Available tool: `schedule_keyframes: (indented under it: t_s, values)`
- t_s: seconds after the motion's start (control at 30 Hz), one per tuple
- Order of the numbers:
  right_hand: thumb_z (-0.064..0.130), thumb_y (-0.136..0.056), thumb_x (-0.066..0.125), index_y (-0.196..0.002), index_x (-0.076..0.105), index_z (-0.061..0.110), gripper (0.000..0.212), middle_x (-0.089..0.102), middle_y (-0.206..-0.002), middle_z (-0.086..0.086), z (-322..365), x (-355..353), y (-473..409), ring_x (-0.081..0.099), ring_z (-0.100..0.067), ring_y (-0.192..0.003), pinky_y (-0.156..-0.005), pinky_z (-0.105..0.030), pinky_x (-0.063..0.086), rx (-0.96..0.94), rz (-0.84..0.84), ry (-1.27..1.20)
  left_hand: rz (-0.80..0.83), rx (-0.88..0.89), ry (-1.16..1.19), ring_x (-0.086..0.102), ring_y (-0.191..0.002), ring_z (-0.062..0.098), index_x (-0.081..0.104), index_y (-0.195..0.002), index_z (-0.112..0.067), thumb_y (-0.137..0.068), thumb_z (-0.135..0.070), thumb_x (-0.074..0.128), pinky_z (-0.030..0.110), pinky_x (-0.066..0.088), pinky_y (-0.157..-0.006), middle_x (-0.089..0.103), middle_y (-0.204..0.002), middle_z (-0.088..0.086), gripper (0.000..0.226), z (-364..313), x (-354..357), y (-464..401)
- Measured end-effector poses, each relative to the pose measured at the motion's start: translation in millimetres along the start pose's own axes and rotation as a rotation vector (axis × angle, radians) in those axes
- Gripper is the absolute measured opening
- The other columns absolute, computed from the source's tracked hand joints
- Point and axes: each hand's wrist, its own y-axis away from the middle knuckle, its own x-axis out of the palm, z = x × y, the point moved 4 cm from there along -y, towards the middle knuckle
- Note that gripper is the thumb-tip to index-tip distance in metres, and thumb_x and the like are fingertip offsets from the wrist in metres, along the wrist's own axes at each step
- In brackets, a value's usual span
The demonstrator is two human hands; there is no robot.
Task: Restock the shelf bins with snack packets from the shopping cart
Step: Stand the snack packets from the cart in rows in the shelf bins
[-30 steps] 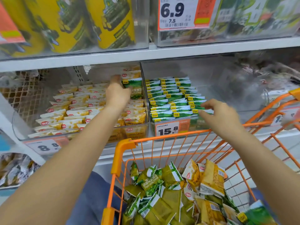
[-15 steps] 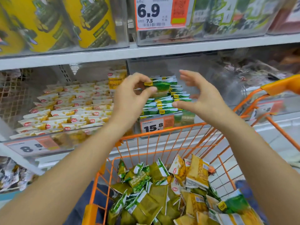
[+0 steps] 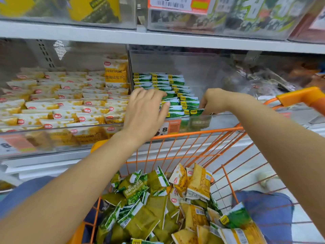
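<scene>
Both arms are up over the orange shopping cart (image 3: 198,132) and into the clear shelf bin (image 3: 219,118) of green packets. The left hand (image 3: 146,111) lies flat across the near left side of the green packets (image 3: 175,88), fingers straight and a little spread, fingertips (image 3: 164,104) resting on the packet edges at about two o'clock from the palm; it holds nothing. The right hand (image 3: 213,101) is at three o'clock from the left, knuckles up, fingers curled down to the front right corner of the rows. They touch a green front packet (image 3: 197,112) just behind the bin's front wall, though whether they pinch it I cannot tell, as the fingertips are tucked under the hand.

The green packets stand in tidy rows on edge, filling the left part of that bin. At nine o'clock from the left hand, past the clear divider, the neighbouring bin (image 3: 58,132) is packed with yellow-and-white packets (image 3: 66,103), one standing upright at its back right corner.

At six o'clock, down in the cart, a loose heap of green and yellow snack packets (image 3: 158,205) lies jumbled. An orange price tag (image 3: 173,127) on the green bin's front shows partly behind the left wrist.
</scene>
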Motion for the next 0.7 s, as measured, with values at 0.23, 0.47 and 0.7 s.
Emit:
schedule_keyframes:
  t_s: [0.23,0.47,0.7]
  values:
    - [0.014,-0.086,0.064,-0.070,0.067,0.013,0.016,0.059,-0.069,-0.001,3,18,-25,0.057,-0.020,-0.063,-0.060,-0.027,0.043,-0.014,0.117,0.026,-0.044,0.021,0.017,0.061,-0.089,0.022,0.069,-0.099,-0.015,-0.089,-0.020,0.054,0.032,0.027,-0.096,0.068,-0.097,0.000,0.019,-1,0,1]
    - [0.010,-0.086,0.064,-0.096,0.074,0.010,0.015,0.071,-0.103,-0.007,10,16,-22,0.060,-0.022,-0.085,-0.072,-0.028,0.045,-0.098,-0.151,0.010,-0.068,0.035,0.045,0.060,-0.084,0.020,0.071,-0.088,-0.018,-0.085,-0.014,0.054,0.031,0.027,-0.096,0.068,-0.094,-0.004,0.018,2,3,0]
    - [0.029,-0.089,0.065,-0.108,0.072,0.014,0.026,0.064,-0.123,-0.005,11,10,-1,0.057,-0.024,-0.109,-0.085,-0.032,0.049,-0.028,0.031,-0.312,-0.002,0.040,0.091,0.062,-0.086,0.021,0.072,-0.087,-0.018,-0.084,-0.011,0.057,0.031,0.025,-0.097,0.070,-0.094,-0.003,0.016,2,-1,0]
